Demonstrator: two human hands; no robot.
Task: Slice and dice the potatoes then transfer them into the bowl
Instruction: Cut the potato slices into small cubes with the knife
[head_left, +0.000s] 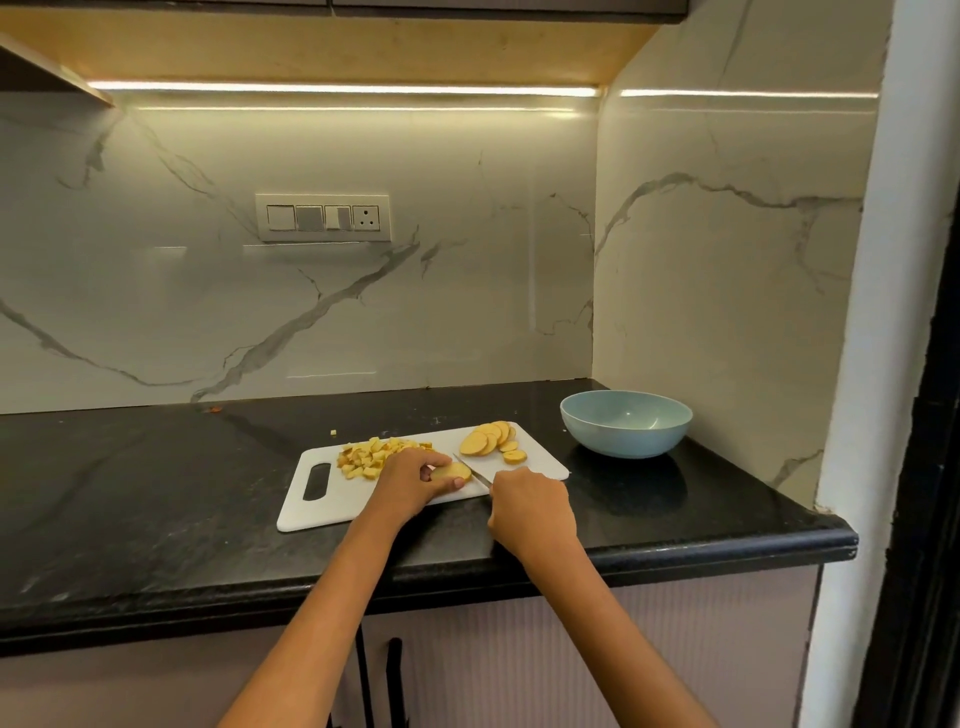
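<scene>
A white cutting board lies on the black counter. Diced potato pieces are heaped at its back left, and a fan of round potato slices lies at its back right. My left hand pinches a stack of potato slices flat on the board between fingers and thumb. My right hand grips a knife handle, which it hides; the knife blade lies just right of the held slices. A light blue bowl stands empty to the right of the board.
The black counter ends at a rounded front edge. A marble wall stands close behind and to the right of the bowl. A switch panel is on the back wall. One stray potato cube lies on the counter behind the board.
</scene>
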